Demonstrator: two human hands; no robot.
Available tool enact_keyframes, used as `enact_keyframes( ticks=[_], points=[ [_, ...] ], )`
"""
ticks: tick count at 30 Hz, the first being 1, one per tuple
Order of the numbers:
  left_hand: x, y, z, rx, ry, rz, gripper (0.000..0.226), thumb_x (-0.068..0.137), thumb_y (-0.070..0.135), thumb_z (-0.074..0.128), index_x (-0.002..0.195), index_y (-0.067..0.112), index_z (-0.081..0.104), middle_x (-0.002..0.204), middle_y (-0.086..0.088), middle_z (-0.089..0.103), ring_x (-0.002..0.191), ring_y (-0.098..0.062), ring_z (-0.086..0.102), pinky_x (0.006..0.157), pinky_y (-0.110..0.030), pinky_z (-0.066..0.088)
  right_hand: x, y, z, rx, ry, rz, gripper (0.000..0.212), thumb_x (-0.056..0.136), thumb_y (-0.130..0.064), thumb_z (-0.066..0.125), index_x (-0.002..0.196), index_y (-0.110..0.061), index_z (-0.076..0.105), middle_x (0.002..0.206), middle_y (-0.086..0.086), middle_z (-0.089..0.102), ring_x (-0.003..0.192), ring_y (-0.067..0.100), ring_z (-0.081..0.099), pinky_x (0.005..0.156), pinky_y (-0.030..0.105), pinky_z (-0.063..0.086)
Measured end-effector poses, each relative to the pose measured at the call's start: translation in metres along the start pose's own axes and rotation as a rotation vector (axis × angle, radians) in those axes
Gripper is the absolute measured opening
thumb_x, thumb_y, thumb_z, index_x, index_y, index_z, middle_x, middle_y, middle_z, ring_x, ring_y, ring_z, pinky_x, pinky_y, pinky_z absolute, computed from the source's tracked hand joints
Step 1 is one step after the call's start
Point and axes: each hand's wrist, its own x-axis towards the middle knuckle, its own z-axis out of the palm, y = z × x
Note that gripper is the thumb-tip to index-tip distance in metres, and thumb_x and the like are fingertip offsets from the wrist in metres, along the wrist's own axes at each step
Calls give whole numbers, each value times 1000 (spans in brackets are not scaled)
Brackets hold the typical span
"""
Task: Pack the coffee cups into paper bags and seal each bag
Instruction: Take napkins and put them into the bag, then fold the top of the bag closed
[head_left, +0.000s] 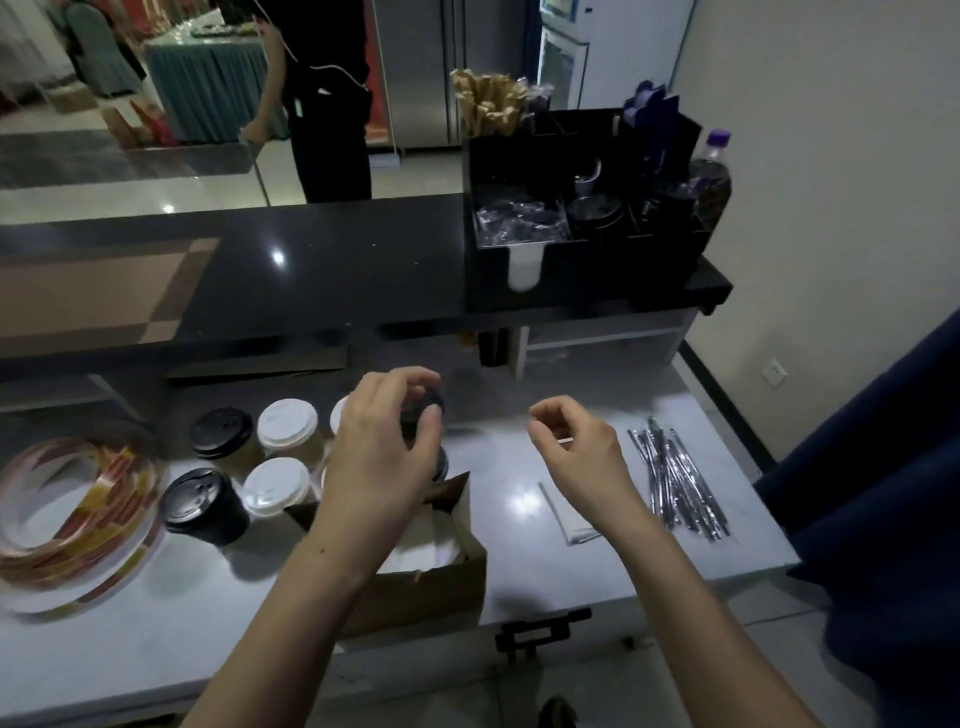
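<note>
An open brown paper bag (441, 577) stands on the pale counter in front of me. My left hand (379, 452) grips a black-lidded coffee cup (426, 405) by its top, just above the bag's mouth. My right hand (571, 447) hovers to the right of the bag with fingers loosely curled and nothing clearly in it. Left of the bag stand more cups: a black-lidded one (221, 434), a black cup (205, 506), and white-lidded ones (287, 423) (275, 486).
A large roll of printed sealing tape (67, 519) lies at the left. Several wrapped straws (675, 483) lie at the right, with a white paper strip (569, 519) nearer me. A black organiser (587, 218) sits on the raised dark counter (311, 270). A person stands behind it.
</note>
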Motion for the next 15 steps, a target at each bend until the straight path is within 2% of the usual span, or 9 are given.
enact_keyframes(
  ticks=[2, 4, 6, 10, 15],
  points=[
    [10, 20, 25, -23, -43, 3, 25, 100, 17, 61, 123, 28, 62, 112, 11, 56, 110, -6, 57, 90, -14, 44, 9, 16, -21, -10, 26, 20, 7, 100, -23, 65, 104, -25, 70, 94, -11, 71, 89, -3, 62, 72, 6, 45],
    [16, 34, 49, -28, -81, 8, 27, 101, 19, 60, 126, 27, 62, 114, 11, 56, 113, -8, 57, 95, -23, 48, 16, 31, -38, -10, 41, 53, 7, 99, -22, 65, 104, -23, 70, 94, -12, 70, 87, -4, 62, 76, 12, 47],
    [19, 44, 77, -20, -115, 12, 27, 101, 21, 60, 128, 27, 61, 116, 12, 55, 113, -4, 56, 95, -23, 47, 21, 46, -56, -17, 52, 92, 8, 99, -23, 65, 105, -22, 70, 94, -12, 70, 86, -3, 63, 77, 16, 48],
    [20, 56, 131, -16, -189, 24, 26, 101, 18, 61, 126, 25, 62, 114, 12, 55, 107, 1, 52, 92, -14, 40, 30, 79, -88, -42, 70, 142, 11, 100, -21, 64, 109, -18, 70, 96, -10, 69, 87, -2, 62, 68, 5, 43],
    [17, 53, 197, -10, -281, -7, 23, 100, 17, 59, 121, 27, 63, 112, 12, 55, 104, -2, 55, 89, -24, 46, 42, 131, -113, -61, 85, 225, 12, 100, -18, 64, 110, -17, 71, 100, -4, 70, 92, 10, 64, 78, 17, 48]
  ],
)
